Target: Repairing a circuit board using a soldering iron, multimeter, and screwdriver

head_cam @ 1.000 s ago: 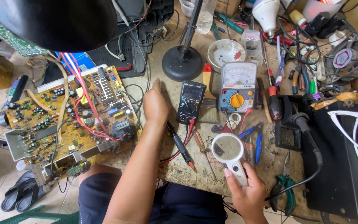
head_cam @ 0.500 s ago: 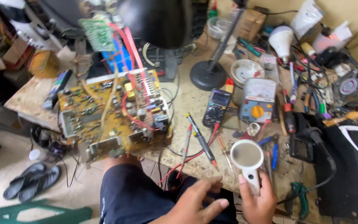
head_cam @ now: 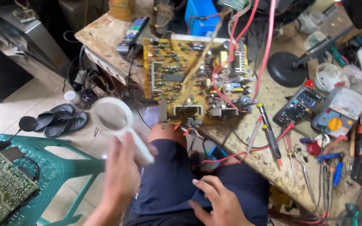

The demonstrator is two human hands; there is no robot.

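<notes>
Magnifier (head_cam: 113,116), where is it?

In the left hand (head_cam: 122,175), out past the bench (head_cam: 248,142) edge, over the floor. The round lens is tilted up and to the left, and the white handle runs down into the fist.

How does that hand sit?

Fingers wrapped around the handle. It is motion-blurred, so I cannot tell the finer grip.

And the right hand (head_cam: 218,203)?

Flat on the lap, on the dark shorts (head_cam: 168,184). The fingers are loosely spread and point up and left, and it holds nothing.

What lies nearest the lens?

The yellow board (head_cam: 197,81) is just to its right, hanging over the bench edge above the knee, with red wires looped across it. Sandals (head_cam: 61,119) are on the tiles to the left, and below those is a green chair (head_cam: 55,171) with a second board (head_cam: 1,188) on its seat.

Further along the bench?

A black-and-red probe (head_cam: 269,129) lies near the yellow board's right corner. A black multimeter (head_cam: 298,105) comes next, and a grey meter (head_cam: 340,111) with an orange dial sits just beside it. A round lamp base (head_cam: 283,69) stands behind them. A remote (head_cam: 133,33) rests at the far left corner.
</notes>
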